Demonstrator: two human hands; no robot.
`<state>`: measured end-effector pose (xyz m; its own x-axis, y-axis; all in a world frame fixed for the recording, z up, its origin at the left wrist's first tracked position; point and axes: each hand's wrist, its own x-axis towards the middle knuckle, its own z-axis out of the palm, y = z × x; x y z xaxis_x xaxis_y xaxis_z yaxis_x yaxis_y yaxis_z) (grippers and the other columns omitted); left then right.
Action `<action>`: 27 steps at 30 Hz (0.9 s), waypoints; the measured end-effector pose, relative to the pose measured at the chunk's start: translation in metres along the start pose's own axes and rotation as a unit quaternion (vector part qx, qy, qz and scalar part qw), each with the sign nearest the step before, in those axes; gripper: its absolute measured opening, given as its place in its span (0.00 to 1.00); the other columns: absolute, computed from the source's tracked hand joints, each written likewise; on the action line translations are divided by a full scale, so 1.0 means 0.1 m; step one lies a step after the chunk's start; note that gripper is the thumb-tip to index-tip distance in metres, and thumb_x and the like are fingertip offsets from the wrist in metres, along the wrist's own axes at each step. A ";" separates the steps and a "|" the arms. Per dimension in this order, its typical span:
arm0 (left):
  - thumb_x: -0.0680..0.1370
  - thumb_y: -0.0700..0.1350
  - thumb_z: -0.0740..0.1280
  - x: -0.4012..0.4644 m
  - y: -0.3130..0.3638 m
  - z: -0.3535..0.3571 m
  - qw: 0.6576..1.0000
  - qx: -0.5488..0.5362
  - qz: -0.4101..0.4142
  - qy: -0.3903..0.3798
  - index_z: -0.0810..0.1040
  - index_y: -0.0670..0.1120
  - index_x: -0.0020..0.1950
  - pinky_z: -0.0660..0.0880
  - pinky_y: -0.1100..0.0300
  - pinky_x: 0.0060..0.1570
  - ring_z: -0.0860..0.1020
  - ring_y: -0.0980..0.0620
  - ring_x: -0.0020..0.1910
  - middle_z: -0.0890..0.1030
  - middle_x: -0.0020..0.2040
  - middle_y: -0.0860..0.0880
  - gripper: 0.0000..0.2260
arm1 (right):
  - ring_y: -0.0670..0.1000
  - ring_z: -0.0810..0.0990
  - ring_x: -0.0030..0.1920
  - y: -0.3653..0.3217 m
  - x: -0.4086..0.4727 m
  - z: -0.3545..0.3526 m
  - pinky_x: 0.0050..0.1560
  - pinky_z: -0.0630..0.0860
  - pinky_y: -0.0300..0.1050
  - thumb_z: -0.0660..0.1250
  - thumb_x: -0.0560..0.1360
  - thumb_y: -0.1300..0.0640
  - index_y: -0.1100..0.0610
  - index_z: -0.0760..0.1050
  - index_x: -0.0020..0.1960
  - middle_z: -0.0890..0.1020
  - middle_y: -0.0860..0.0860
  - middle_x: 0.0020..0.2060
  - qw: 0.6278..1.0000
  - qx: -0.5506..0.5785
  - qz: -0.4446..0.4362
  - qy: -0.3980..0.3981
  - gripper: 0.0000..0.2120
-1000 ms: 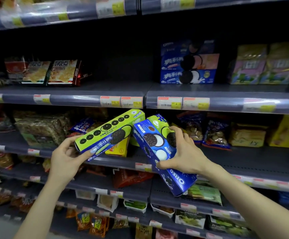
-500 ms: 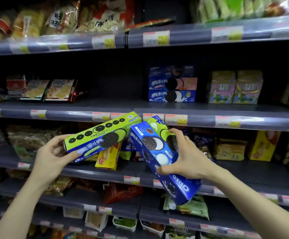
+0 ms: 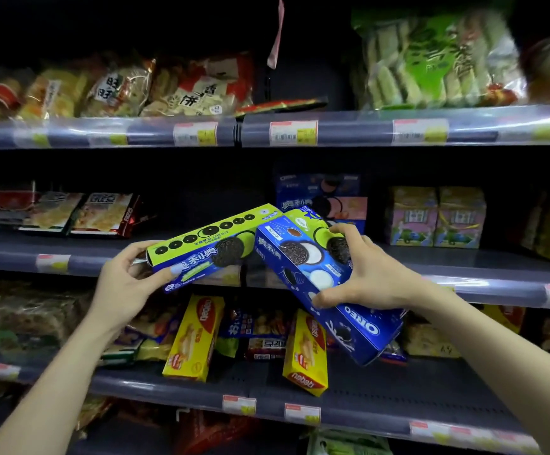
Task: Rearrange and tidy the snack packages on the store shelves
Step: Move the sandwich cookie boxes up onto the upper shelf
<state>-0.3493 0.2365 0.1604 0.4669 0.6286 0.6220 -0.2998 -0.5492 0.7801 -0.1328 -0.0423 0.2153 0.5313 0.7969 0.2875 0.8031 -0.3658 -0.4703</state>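
The tidying looks unfinished: neither cookie box is shelved yet, and yellow boxes (image 3: 192, 339) lean crookedly on the lower shelf (image 3: 398, 405). The left hand (image 3: 125, 284) reaches up, fingers curled around the end of a green Oreo box (image 3: 214, 244) held before the middle shelf (image 3: 496, 274). Beside it, the right hand (image 3: 368, 274) grips tilted blue Oreo boxes (image 3: 329, 290), thumb underneath, near the stacked Oreo boxes (image 3: 322, 198).

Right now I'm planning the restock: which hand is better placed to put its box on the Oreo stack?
Probably the right hand: its blue Oreo boxes sit just below the Oreo stack. The left hand, holding the green Oreo box, is farther left.
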 end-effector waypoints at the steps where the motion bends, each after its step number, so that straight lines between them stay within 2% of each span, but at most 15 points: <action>1: 0.68 0.39 0.73 0.07 -0.02 0.00 1.000 0.004 0.004 -0.003 0.77 0.56 0.52 0.81 0.63 0.44 0.81 0.54 0.50 0.83 0.50 0.52 0.18 | 0.54 0.70 0.61 -0.02 0.08 -0.03 0.62 0.72 0.57 0.77 0.55 0.37 0.38 0.50 0.68 0.68 0.50 0.60 1.000 -0.001 0.001 -0.003 0.51; 6: 0.63 0.45 0.74 0.43 -0.12 -0.06 1.000 0.020 0.009 -0.008 0.77 0.56 0.52 0.80 0.66 0.41 0.82 0.57 0.48 0.83 0.49 0.52 0.19 | 0.55 0.74 0.58 -0.08 0.48 -0.15 0.59 0.75 0.56 0.73 0.48 0.34 0.37 0.52 0.66 0.70 0.51 0.59 0.999 0.001 0.005 -0.037 0.52; 11: 0.63 0.48 0.75 0.75 -0.32 -0.13 0.999 0.044 0.010 -0.002 0.77 0.55 0.55 0.81 0.62 0.43 0.82 0.53 0.51 0.83 0.51 0.52 0.20 | 0.52 0.80 0.53 -0.08 0.88 -0.14 0.55 0.78 0.53 0.76 0.49 0.36 0.39 0.52 0.68 0.73 0.51 0.60 0.998 0.024 0.010 -0.063 0.54; 14: 0.63 0.51 0.75 0.87 -0.43 -0.12 0.998 0.058 0.011 0.000 0.77 0.56 0.54 0.81 0.62 0.42 0.83 0.54 0.49 0.83 0.49 0.55 0.21 | 0.51 0.79 0.53 -0.09 1.11 -0.09 0.56 0.77 0.50 0.75 0.49 0.36 0.40 0.52 0.70 0.73 0.51 0.60 0.998 0.005 0.007 -0.066 0.55; 18: 0.62 0.55 0.75 0.97 -0.58 -0.15 0.997 0.078 -0.002 0.012 0.77 0.56 0.55 0.81 0.55 0.42 0.83 0.55 0.48 0.83 0.48 0.55 0.23 | 0.49 0.78 0.52 -0.10 1.36 -0.04 0.53 0.76 0.46 0.77 0.54 0.38 0.42 0.52 0.71 0.74 0.50 0.60 0.996 -0.016 0.005 -0.091 0.52; 22: 0.59 0.60 0.75 1.01 -0.67 -0.21 0.996 0.084 -0.010 0.015 0.77 0.60 0.53 0.81 0.53 0.42 0.82 0.58 0.47 0.84 0.47 0.57 0.23 | 0.46 0.80 0.49 -0.14 1.54 -0.02 0.49 0.77 0.42 0.78 0.59 0.41 0.42 0.53 0.70 0.74 0.48 0.60 0.992 -0.018 0.012 -0.125 0.48; 27: 0.60 0.60 0.76 1.14 -0.79 -0.35 0.993 0.116 -0.016 0.022 0.77 0.64 0.53 0.80 0.45 0.48 0.82 0.54 0.50 0.83 0.50 0.54 0.22 | 0.45 0.79 0.48 -0.30 1.80 0.10 0.44 0.75 0.39 0.78 0.59 0.40 0.41 0.53 0.70 0.75 0.47 0.58 0.991 -0.021 0.009 -0.131 0.48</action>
<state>-0.3015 0.3707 0.1722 0.4354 0.6678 0.6037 -0.0839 -0.6376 0.7658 -0.0639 0.1174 0.2728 0.4620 0.8855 0.0495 0.8071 -0.3967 -0.4373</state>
